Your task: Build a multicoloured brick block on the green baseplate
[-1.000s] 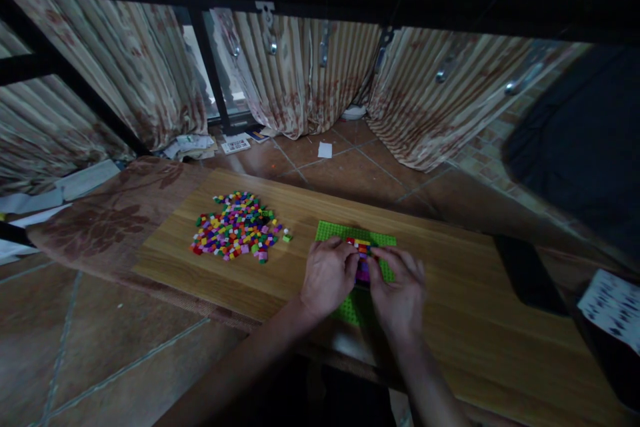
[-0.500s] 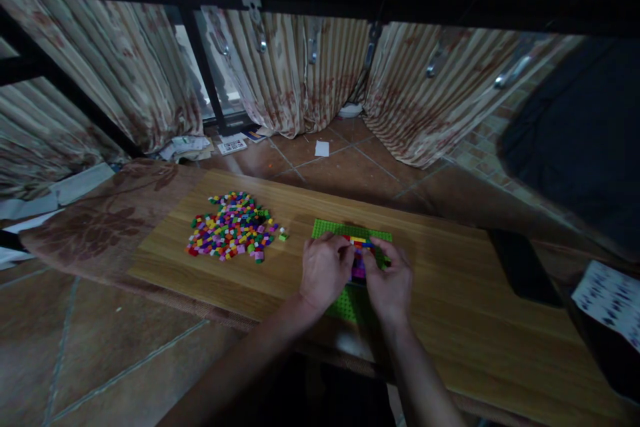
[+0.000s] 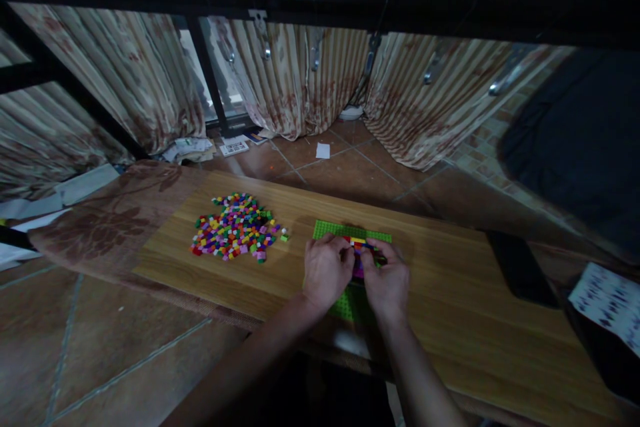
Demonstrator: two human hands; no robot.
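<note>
A green studded baseplate (image 3: 351, 227) lies on the wooden board, partly covered by both hands. Between them stands a group of coloured toy bricks (image 3: 359, 269), with purple low down and red, yellow and blue along the far edge. My left hand (image 3: 327, 268) is closed, its thumb and fingers pinched at the left side of these bricks. My right hand (image 3: 387, 279) curls around the right side, thumb pressed against them. The fingertips of both hands touch the bricks; any single small brick in them is too hidden to make out.
A heap of loose coloured bricks (image 3: 235, 230) lies left on the wooden board (image 3: 460, 307). A dark flat object (image 3: 523, 270) rests near its right end, beside a patterned sheet (image 3: 607, 303). A black bar (image 3: 320, 3) crosses ahead, before striped curtains (image 3: 300, 87).
The view has tilted up slightly. Both hands stay at the bricks, with the right hand's fingers shifted a little inward to the left.
</note>
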